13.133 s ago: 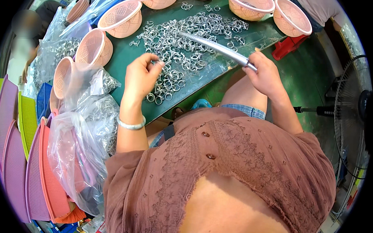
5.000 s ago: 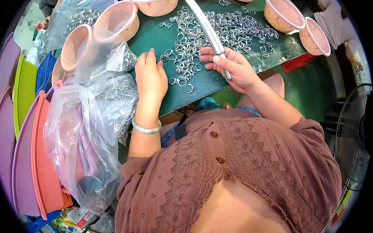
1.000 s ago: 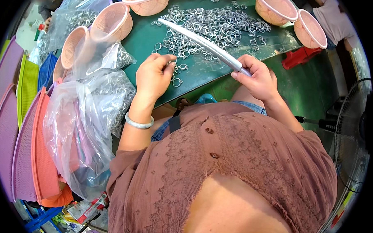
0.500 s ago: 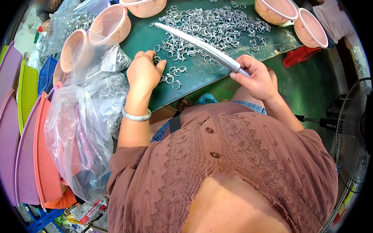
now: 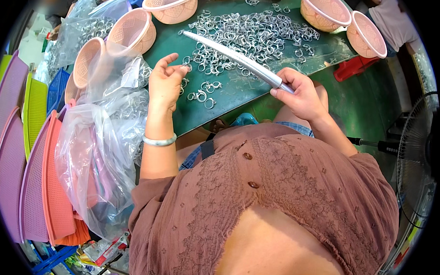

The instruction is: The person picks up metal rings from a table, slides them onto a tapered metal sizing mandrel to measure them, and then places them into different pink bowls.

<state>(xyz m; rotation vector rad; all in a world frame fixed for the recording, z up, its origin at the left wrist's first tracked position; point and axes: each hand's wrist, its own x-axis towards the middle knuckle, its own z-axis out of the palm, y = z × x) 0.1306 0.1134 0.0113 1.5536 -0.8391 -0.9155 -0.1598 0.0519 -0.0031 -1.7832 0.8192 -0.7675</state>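
My left hand (image 5: 164,84) hovers over the table's near left side, its upper finger stretched away from the others. Its thumb and another finger come together at a small silver-coloured ring (image 5: 188,66), though the contact is hard to make out. My right hand (image 5: 300,94) is closed around the handle of a ring mandrel (image 5: 239,57), a long tapered silver rod. The rod slants up and left, its thin tip over the near left edge of a heap of rings (image 5: 247,36). A few loose rings (image 5: 202,94) lie apart, close to my left hand.
Peach baskets (image 5: 131,30) line the green table (image 5: 231,92). Clear plastic bags (image 5: 98,152) cover its left side, with purple and coral baskets (image 5: 58,190) beyond. A red object (image 5: 355,68) sits by the right edge; a fan (image 5: 416,149) stands right. Other people are beyond the table.
My left hand has lifted and turned, its upper finger now stretched out and more rings uncovered beneath it. My right hand and the mandrel have hardly moved.
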